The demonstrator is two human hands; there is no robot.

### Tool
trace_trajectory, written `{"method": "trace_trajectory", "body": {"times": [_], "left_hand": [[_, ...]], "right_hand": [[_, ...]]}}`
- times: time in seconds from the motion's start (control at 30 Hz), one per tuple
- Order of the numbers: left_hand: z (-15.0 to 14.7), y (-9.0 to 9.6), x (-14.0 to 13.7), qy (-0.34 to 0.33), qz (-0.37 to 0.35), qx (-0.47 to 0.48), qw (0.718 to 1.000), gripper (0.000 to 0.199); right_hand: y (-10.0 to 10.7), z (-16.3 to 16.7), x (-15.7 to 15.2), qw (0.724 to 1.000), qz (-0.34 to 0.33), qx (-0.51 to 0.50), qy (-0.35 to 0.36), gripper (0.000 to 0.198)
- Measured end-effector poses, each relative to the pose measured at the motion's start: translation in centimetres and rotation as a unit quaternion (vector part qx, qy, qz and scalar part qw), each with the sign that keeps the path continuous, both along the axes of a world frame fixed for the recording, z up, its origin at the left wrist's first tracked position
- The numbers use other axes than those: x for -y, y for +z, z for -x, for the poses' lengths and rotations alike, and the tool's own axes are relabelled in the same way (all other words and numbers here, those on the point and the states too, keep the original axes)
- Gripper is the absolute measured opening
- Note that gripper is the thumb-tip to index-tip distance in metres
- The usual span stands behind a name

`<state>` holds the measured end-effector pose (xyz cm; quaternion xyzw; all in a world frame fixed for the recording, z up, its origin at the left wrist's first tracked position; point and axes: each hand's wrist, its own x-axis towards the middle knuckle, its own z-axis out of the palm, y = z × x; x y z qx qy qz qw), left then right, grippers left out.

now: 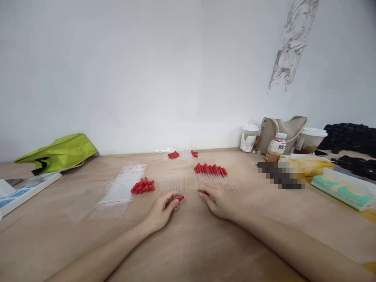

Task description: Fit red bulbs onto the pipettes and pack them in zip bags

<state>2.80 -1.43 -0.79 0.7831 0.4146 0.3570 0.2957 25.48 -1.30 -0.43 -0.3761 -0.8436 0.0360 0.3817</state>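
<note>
Left grip (162, 208) pinches a red bulb (181, 198), lower centre of the frame. Right grip (216, 201), just right of centre, holds a thin clear tube (194, 188).

A plain, pale grey-white wall (132, 70) spans the far side, meeting the back of a broad work table (188, 250) whose covering is brown, paper-like and lightly creased. At far right, high on the wall, a slanting strip of damaged finish (289, 51) shows mottled grey, brown and white, with ragged margins. A faint vertical change of tone divides the wall near its middle. Light is soft and diffuse; the tabletop darkens toward its near side.
</note>
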Motion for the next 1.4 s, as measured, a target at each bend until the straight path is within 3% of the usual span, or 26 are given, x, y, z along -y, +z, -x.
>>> {"method": "trace_trajectory", "body": {"times": [0.43,0.8,0.97,1.13,1.4], "left_hand": [[-0.4,-0.1,-0.1,-0.037,0.07,0.055,0.995,0.028],[-0.3,-0.1,0.4,-0.007,-0.026,-0.029,0.999,0.023],[-0.4,0.5,1.1,-0.038,-0.069,-0.088,0.993,0.02],[-0.5,0.3,1.3,-0.024,-0.1,-0.113,0.988,0.02],[-0.7,0.4,1.8,-0.063,-0.138,-0.133,0.979,0.022]], "right_hand": [[-0.7,1.3,0.4,0.999,0.025,0.033,0.016,0.022],[-0.6,1.1,0.3,0.996,0.045,0.061,0.044,0.024],[-0.7,0.7,0.1,0.995,-0.018,0.094,0.042,0.023],[-1.0,1.1,0.8,0.992,-0.063,0.109,0.006,0.02],[-1.2,1.6,1.5,0.994,-0.024,0.102,0.015,0.019]]}}
